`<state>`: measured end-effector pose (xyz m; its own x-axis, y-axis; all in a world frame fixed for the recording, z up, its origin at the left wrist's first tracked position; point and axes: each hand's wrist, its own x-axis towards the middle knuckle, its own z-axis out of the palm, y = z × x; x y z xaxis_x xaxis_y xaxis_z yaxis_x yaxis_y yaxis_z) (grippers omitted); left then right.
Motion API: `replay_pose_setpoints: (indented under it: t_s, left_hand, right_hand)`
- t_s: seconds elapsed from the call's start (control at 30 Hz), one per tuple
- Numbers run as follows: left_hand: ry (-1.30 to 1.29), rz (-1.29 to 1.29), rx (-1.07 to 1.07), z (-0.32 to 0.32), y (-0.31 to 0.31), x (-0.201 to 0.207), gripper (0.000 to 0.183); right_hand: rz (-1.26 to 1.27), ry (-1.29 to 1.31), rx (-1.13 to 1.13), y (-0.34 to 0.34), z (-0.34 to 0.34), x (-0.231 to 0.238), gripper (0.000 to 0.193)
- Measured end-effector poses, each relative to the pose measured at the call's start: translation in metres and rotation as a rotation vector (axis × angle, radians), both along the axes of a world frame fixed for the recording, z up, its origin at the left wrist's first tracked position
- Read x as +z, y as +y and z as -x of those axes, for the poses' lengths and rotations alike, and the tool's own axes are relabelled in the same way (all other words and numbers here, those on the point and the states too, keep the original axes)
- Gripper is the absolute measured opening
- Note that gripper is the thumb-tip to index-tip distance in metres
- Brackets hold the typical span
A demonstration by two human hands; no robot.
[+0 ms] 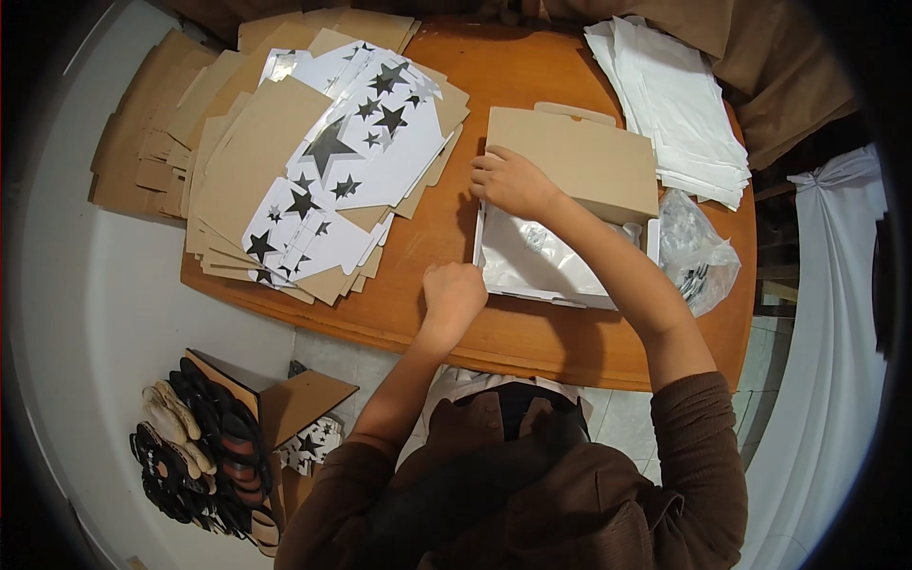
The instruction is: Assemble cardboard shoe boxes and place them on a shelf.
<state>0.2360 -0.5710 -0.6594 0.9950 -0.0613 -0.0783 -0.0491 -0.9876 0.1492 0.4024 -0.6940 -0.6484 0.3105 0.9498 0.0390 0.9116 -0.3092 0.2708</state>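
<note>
A cardboard box [546,296] stands at the table's near middle, white outside and brown inside. Its lid [579,161] is raised at the back. Crumpled white tissue paper [541,261] lies inside with a small clear packet on it. My right hand [518,183] reaches across the box, its fingers curled around the lid's left edge by the back left corner. My left hand [454,299] is closed at the front left corner of the box, thumb side up; its fingertips are partly hidden against the side wall.
Flat unfolded cardboard blanks [252,152], some white with black stars, pile up on the left. White tissue sheets [674,114] are stacked at the back right. A clear plastic bag [698,252] touches the box's right side. Sandals [209,442] lie at the lower left beside the wooden table [427,218].
</note>
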Motion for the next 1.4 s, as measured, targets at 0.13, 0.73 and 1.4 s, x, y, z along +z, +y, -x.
replay_pose_setpoints:
  t_s: [0.13, 0.73, 1.4]
  left_hand:
    - [0.321, 0.078, -0.012, -0.01, 0.011, 0.016, 0.045]
    - [-0.608, 0.324, -0.181, -0.094, -0.015, 0.062, 0.061]
    - [-0.157, 0.283, -0.753, -0.048, -0.022, 0.055, 0.055]
  right_hand:
    - [-0.404, 0.196, -0.206, -0.049, -0.005, 0.006, 0.033]
    - [-1.678, 1.009, -0.833, -0.222, 0.006, 0.025, 0.04]
    - [-0.604, 0.508, -0.451, -0.181, 0.152, 0.069, 0.027]
